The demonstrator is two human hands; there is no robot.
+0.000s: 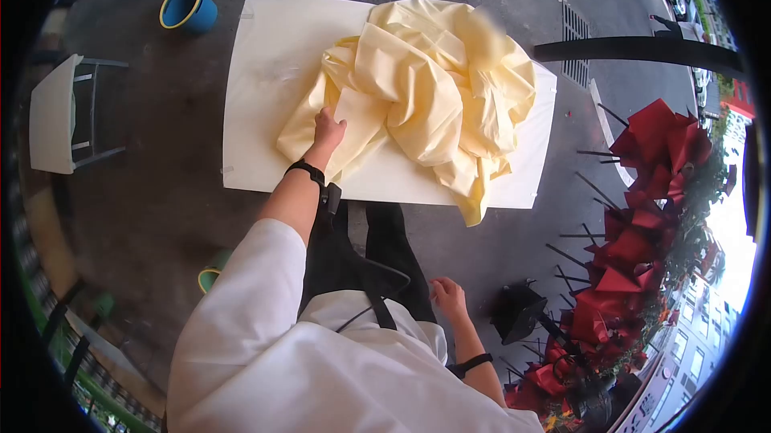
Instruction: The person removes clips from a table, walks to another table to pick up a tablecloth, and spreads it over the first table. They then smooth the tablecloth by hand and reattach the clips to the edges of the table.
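Note:
A large pale yellow cloth [418,87] lies crumpled in loose folds over the middle and right of a white table [269,55]. One corner of it hangs past the near edge. My left hand [328,129] is at the cloth's left part, its fingers closed on the fabric. Down beside my body, away from the table, my right hand [449,297] has loosely bent fingers and holds nothing. Both wrists wear black bands.
A blue bucket with a yellow rim [189,9] stands beyond the table's left corner. Further left is a white folding table or stool [53,116]. Folded red umbrellas [622,260] and a black box [518,312] are at the right.

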